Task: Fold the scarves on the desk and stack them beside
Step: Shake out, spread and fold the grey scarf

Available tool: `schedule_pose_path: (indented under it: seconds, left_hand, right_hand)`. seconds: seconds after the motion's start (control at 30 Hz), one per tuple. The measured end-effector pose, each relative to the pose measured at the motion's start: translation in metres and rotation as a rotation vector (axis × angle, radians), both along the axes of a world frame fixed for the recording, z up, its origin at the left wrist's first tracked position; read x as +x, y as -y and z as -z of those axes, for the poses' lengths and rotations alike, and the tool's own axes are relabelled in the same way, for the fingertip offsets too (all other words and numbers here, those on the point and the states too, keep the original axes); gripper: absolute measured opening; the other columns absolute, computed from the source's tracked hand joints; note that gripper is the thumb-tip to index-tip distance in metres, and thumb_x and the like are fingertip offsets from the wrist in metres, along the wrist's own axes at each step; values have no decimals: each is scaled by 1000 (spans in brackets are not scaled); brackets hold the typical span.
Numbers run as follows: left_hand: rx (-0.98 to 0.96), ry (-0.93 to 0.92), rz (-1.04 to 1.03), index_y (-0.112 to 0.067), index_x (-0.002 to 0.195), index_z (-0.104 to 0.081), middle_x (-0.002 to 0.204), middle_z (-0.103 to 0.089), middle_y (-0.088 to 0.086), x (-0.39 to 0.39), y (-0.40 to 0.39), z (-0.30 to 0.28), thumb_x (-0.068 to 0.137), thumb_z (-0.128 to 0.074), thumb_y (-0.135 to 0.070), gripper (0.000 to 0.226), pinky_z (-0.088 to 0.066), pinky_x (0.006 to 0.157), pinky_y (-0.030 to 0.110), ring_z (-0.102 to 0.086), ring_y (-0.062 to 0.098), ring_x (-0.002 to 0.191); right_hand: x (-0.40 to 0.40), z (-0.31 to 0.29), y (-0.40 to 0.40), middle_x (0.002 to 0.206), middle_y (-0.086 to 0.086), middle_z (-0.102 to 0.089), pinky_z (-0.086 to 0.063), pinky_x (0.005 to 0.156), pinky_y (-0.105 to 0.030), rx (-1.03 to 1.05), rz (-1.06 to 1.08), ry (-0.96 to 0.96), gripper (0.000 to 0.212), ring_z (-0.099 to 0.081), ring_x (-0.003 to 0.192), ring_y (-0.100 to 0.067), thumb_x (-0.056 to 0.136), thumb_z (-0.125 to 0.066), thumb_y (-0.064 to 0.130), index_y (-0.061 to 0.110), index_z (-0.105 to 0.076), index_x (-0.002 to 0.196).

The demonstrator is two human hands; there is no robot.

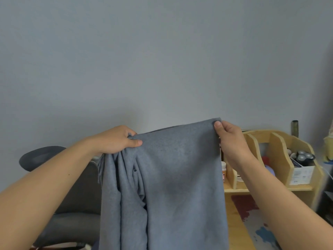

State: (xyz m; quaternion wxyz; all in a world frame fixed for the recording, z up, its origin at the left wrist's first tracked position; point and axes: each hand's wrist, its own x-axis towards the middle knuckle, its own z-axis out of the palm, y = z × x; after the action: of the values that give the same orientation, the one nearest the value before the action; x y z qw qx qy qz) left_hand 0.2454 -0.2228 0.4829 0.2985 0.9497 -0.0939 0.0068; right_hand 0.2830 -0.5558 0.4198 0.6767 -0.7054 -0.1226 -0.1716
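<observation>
A grey-blue scarf hangs in the air in front of me, stretched along its top edge between both hands and falling out of view at the bottom. My left hand grips the bunched left top corner, where the cloth gathers into folds. My right hand pinches the right top corner with the thumb in front. The wooden desk shows at the lower right, mostly hidden by the scarf and my right arm.
A wooden desk organiser with small items stands at the right back. A patterned red, white and blue mat lies on the desk. A grey chair stands at the lower left. A plain grey wall fills the background.
</observation>
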Motion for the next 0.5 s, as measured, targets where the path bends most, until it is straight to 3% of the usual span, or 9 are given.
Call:
schedule_pose_path:
  seconds: [0.17,0.3,0.4,0.5]
  left_hand:
    - [-61,-4,35,-12,90,-78,90,-79,2,1,5,3,95,-71,-35,24,-54,81,29,-75,15,86]
    - [-87,-27,61,-6,93,-77,94,-76,17,1,6,6,89,-75,-43,37,-55,85,37,-74,25,85]
    - [-158,-69,112,3,91,-72,91,-71,26,-1,7,12,80,-81,-56,61,-49,80,34,-65,20,79]
    - [-146,-136,141,-8,76,-75,76,-70,8,-2,9,21,85,-80,-40,34,-48,74,29,-63,14,74]
  right_hand:
    - [7,-11,8,92,-11,-72,-48,78,-36,40,54,18,22,-62,85,-18,105,-51,15,8,-70,95]
    - [10,-11,14,97,-10,-74,-51,79,-34,30,125,-8,23,-65,87,-17,105,-50,12,11,-71,97]
    - [14,-8,17,97,-9,-73,-48,77,-33,33,156,-22,23,-63,86,-17,106,-50,17,11,-70,98]
    - [15,-8,17,90,-2,-69,-45,71,-28,62,221,3,23,-58,84,-15,106,-49,17,15,-68,93]
